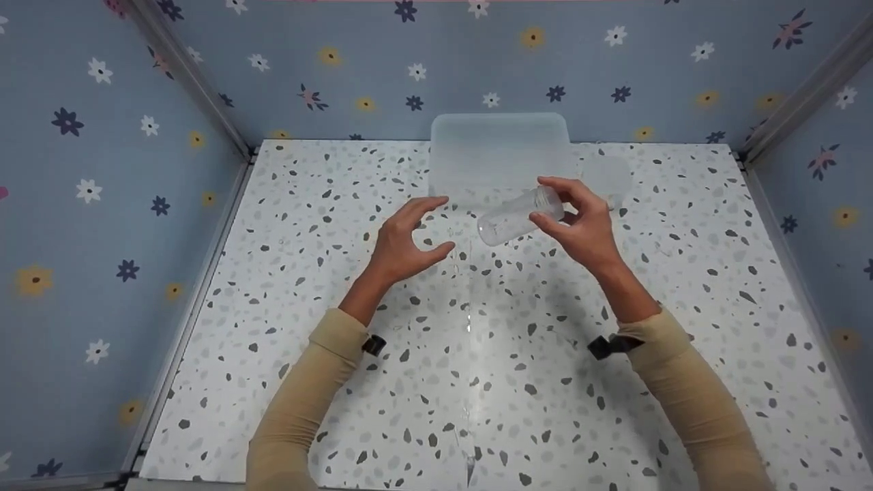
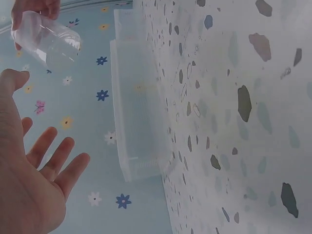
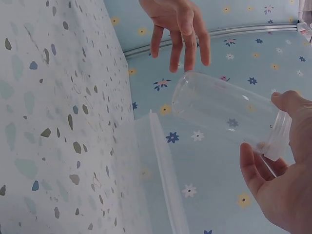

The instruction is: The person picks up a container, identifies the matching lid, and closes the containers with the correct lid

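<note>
My right hand (image 1: 580, 221) grips a clear plastic jar (image 1: 511, 218) by its threaded neck end, with thumb and fingers round it. The jar is tilted above the table, its base pointing left toward my left hand (image 1: 406, 242). That left hand holds nothing; its fingers are spread from the thumb in a loose C shape, a short way from the base. In the right wrist view, the see-through jar (image 3: 224, 105) looks empty, and the right fingers (image 3: 251, 168) hide part of its neck. The left wrist view shows the left palm (image 2: 29, 190) apart from the jar (image 2: 48, 41).
A translucent plastic box (image 1: 501, 146) stands at the table's back edge, against the flowered wall (image 1: 470, 54). To its right, behind the right hand, is a smaller clear item (image 1: 607, 170), hard to make out. Walls enclose the speckled table (image 1: 518, 409) at left and right.
</note>
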Demonstrator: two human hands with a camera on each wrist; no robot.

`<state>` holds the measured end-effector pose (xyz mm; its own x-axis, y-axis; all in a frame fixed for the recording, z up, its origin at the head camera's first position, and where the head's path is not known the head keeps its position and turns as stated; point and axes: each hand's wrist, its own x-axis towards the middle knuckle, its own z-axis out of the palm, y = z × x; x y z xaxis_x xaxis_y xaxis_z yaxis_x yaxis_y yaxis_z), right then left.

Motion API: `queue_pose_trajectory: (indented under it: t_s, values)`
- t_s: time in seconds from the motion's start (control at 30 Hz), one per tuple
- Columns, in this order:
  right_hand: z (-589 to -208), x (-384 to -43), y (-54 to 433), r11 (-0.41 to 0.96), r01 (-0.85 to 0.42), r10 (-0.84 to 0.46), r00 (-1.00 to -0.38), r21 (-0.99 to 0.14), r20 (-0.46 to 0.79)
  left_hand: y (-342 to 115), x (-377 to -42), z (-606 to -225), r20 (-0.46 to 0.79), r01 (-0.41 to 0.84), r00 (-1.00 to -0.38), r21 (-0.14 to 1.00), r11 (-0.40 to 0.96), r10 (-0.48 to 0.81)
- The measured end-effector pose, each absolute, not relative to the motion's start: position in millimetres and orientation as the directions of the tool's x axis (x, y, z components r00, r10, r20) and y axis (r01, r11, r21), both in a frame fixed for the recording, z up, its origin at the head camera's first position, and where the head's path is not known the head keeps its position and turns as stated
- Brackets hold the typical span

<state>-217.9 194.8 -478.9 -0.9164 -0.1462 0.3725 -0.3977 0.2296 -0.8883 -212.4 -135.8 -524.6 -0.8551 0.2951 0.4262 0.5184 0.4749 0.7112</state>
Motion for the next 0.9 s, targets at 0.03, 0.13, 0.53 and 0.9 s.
queue_pose_trajectory:
  t_s: [0.03,0.13,0.53,0.9]
  values:
    - [-479.6,-217.4,194.2,0.222,-0.390,-0.140,-0.920,-0.894,0.366,-133.7,-212.6,-523.8,0.429,0.524,-0.851,0.708,0.473,0.302]
    - [-481.6,-216.1,192.4,0.197,-0.369,-0.125,-0.928,-0.908,0.350,-127.7,-212.8,-521.6,0.427,0.531,-0.847,0.715,0.454,0.318]
    - [-484.5,-211.2,183.3,0.154,-0.338,-0.150,-0.937,-0.929,0.316,-98.7,-214.0,-519.1,0.393,0.506,-0.848,0.801,0.321,0.356]
    - [-484.1,-210.0,176.7,0.136,-0.358,-0.170,-0.927,-0.924,0.334,-79.9,-214.2,-524.3,0.370,0.477,-0.853,0.840,0.260,0.368]
